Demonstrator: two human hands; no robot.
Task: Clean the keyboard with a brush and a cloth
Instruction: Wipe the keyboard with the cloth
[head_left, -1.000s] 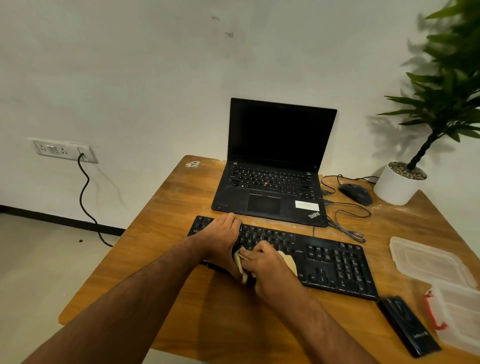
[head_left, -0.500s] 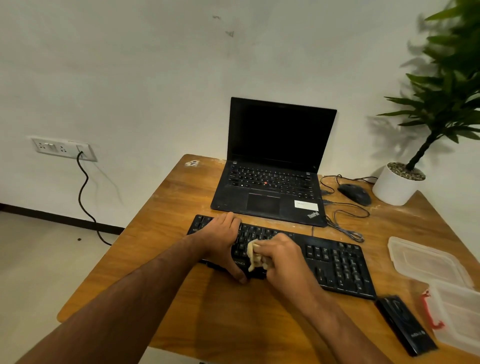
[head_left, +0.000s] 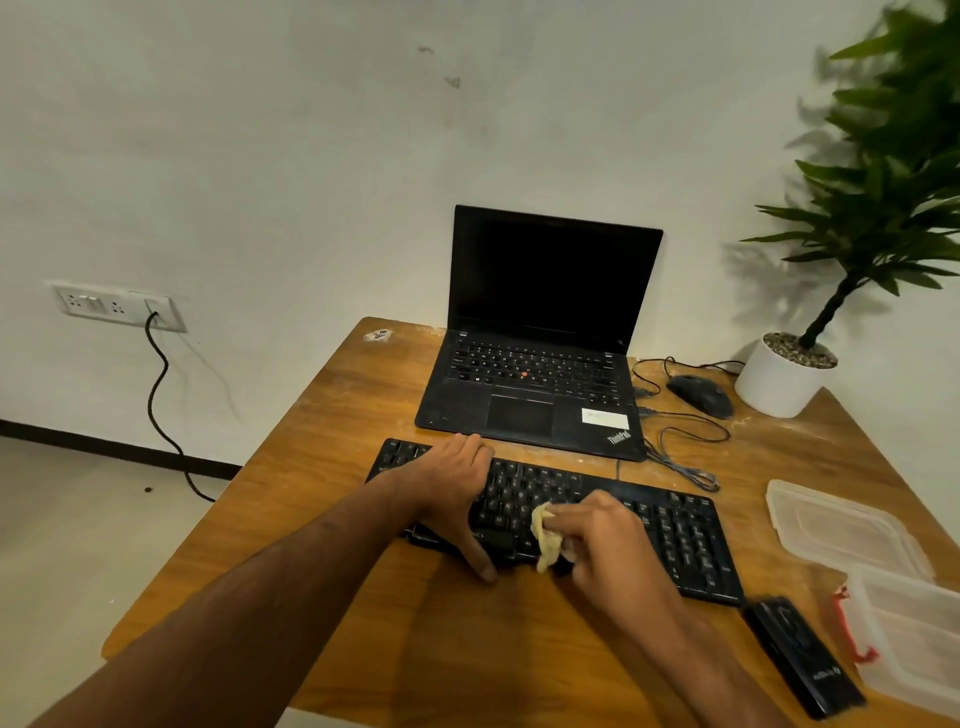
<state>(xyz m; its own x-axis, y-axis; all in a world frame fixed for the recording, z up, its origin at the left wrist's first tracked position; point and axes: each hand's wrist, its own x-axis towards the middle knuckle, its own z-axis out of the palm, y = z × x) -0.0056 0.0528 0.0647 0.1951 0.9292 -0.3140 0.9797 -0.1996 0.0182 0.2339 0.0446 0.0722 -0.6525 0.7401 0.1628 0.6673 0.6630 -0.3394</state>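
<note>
A black keyboard (head_left: 680, 535) lies across the wooden table (head_left: 332, 467) in front of me. My left hand (head_left: 452, 493) rests flat on its left part, fingers straight and thumb down over the front edge. My right hand (head_left: 602, 540) grips a bunched pale yellow cloth (head_left: 545, 540) and presses it on the keys near the keyboard's front middle. No brush can be told in view.
An open black laptop (head_left: 535, 364) stands behind the keyboard. A mouse (head_left: 701, 395) with loose cables and a potted plant (head_left: 789, 374) sit at the back right. Clear plastic containers (head_left: 841, 525) and a black flat box (head_left: 800, 660) lie at the right.
My right hand has slid the cloth over the keys, first toward the left, then a little to the right. The left hand has stayed in place on the keyboard.
</note>
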